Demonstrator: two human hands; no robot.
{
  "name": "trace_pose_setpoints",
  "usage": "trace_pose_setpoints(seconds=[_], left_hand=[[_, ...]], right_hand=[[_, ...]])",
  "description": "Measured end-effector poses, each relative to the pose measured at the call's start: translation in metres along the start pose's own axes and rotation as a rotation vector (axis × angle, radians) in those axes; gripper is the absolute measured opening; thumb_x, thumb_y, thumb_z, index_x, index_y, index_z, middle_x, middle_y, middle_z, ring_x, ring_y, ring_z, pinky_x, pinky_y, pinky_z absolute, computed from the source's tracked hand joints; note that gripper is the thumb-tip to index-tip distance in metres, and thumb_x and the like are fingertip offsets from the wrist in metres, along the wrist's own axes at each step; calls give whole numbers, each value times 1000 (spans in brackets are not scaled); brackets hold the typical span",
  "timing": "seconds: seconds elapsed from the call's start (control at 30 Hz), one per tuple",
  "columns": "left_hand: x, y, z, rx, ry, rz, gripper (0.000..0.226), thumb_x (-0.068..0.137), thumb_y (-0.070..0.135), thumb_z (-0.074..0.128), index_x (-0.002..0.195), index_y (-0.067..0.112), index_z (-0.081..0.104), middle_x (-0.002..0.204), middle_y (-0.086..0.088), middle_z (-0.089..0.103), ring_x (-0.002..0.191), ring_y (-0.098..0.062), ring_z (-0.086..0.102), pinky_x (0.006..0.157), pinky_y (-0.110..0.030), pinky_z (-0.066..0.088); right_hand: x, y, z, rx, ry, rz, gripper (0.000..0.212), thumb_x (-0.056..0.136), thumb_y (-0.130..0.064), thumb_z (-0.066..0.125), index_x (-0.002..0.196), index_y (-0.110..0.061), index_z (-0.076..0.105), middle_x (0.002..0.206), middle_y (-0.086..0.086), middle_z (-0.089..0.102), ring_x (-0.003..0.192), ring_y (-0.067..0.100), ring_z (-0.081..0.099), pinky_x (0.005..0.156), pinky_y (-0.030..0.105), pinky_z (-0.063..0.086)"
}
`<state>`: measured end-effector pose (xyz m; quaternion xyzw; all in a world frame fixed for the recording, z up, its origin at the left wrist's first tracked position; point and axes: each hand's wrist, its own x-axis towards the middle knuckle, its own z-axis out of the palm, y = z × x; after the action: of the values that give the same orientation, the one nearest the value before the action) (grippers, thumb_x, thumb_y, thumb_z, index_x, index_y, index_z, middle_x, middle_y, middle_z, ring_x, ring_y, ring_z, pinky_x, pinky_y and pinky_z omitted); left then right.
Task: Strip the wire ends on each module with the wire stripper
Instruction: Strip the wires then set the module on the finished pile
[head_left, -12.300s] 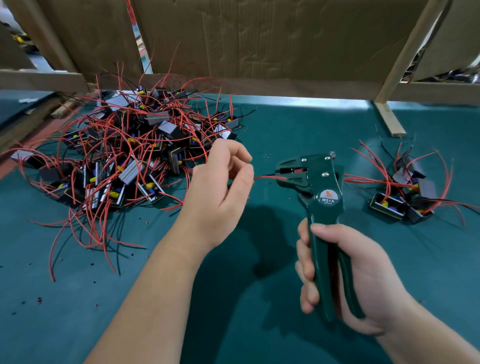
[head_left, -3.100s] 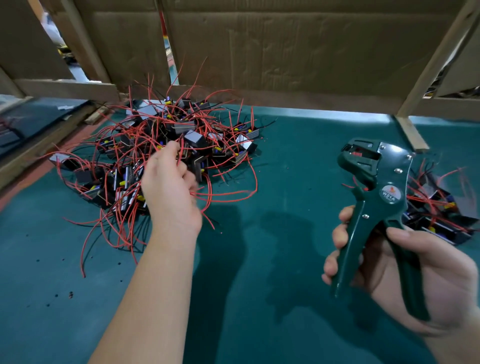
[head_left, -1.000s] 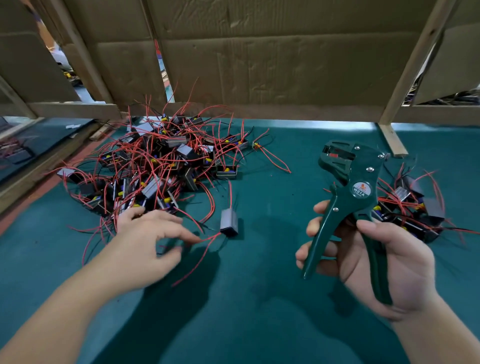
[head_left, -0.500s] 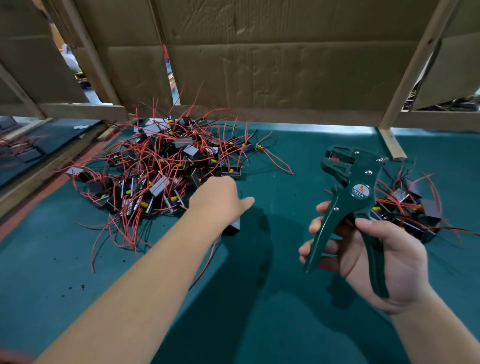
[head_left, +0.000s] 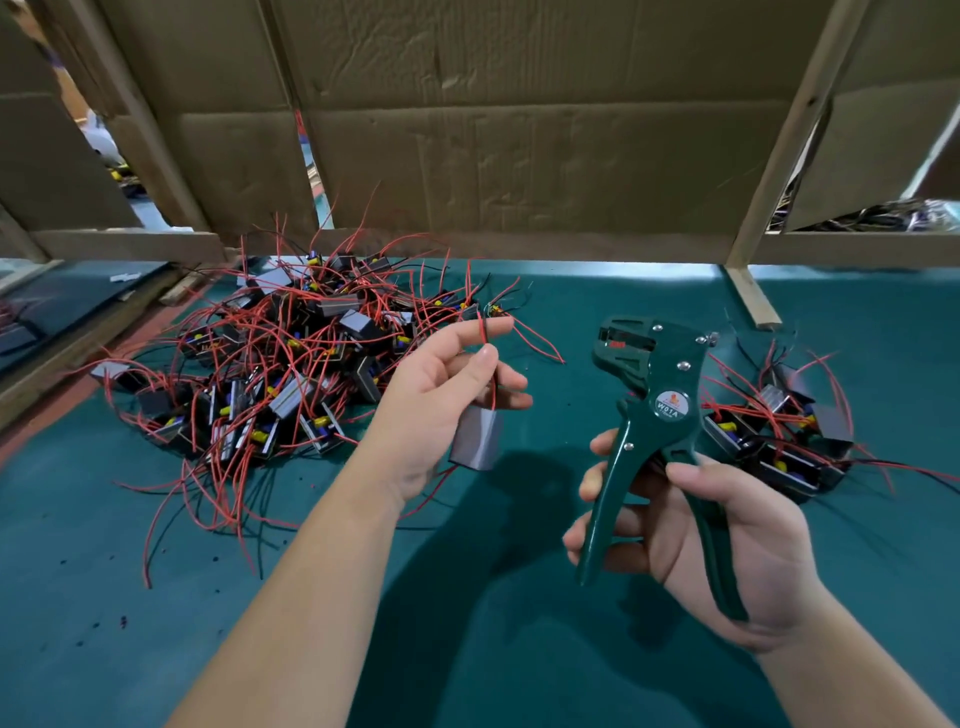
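While left hand pinches one module's wire and right hand grips the stripper, the pile looks mostly undone.

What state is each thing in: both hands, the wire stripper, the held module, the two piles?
Left hand: pinches a red wire.
Held module: hangs by its wires, off the table.
Wire stripper: handles spread, apart from the wire.
Right hand: grips the stripper's handles.
Left pile: tangled heap on the table.
Right pile: smaller heap on the table.
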<state>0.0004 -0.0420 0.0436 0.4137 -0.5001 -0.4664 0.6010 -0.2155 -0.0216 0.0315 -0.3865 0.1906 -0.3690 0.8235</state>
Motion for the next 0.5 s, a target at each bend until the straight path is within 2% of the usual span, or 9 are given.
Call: trace_pose_setpoints(seconds=[0.1, 0.17, 0.23, 0.3, 0.37, 0.5], left_hand=[[-11, -2, 6, -203, -9, -50, 14, 89, 15, 50, 101, 11, 56, 76, -4, 73, 71, -20, 71, 72, -24, 55], [-19, -2, 8, -362, -5, -103, 12, 82, 18, 54, 90, 13, 62, 80, -4, 73, 69, -19, 71, 68, -23, 55], [-25, -3, 9, -401, 8, -122, 10, 78, 23, 63, 78, 19, 72, 74, 2, 70, 59, -13, 66, 63, -22, 55], [-28, -6, 12, -322, -23, -130, 8, 74, 27, 69, 76, 21, 75, 70, 5, 67, 50, -9, 59, 59, -21, 52], [-30, -10, 15, -193, -78, -143, 5, 75, 21, 71, 74, 19, 75, 71, 2, 69, 46, -10, 56, 52, -18, 48], [-29, -18, 14, 205, -98, -146, 9, 77, 17, 77, 74, 24, 73, 65, 1, 69, 43, -12, 56, 47, -19, 44]], right_hand=[[2, 3, 1, -10, 3, 34, 60, 59, -30, 81, 109, -2, 64, 91, 25, 62, 78, 47, 63, 74, 56, 51], [5, 5, 2, -7, 12, 53, 62, 57, -30, 82, 109, -1, 64, 91, 26, 62, 77, 48, 63, 72, 55, 51], [8, 7, 3, 1, 19, 59, 63, 56, -29, 82, 109, -1, 64, 91, 26, 62, 77, 48, 63, 70, 54, 52], [10, 8, 4, 9, 1, 44, 62, 58, -29, 81, 109, -1, 63, 91, 26, 62, 77, 48, 63, 71, 53, 52], [12, 9, 5, 35, -15, 6, 61, 60, -28, 80, 111, 0, 63, 94, 28, 62, 79, 49, 63, 74, 55, 52], [13, 9, 3, 64, -3, -88, 60, 63, -25, 79, 114, 2, 62, 107, 26, 62, 81, 50, 64, 74, 55, 53]])
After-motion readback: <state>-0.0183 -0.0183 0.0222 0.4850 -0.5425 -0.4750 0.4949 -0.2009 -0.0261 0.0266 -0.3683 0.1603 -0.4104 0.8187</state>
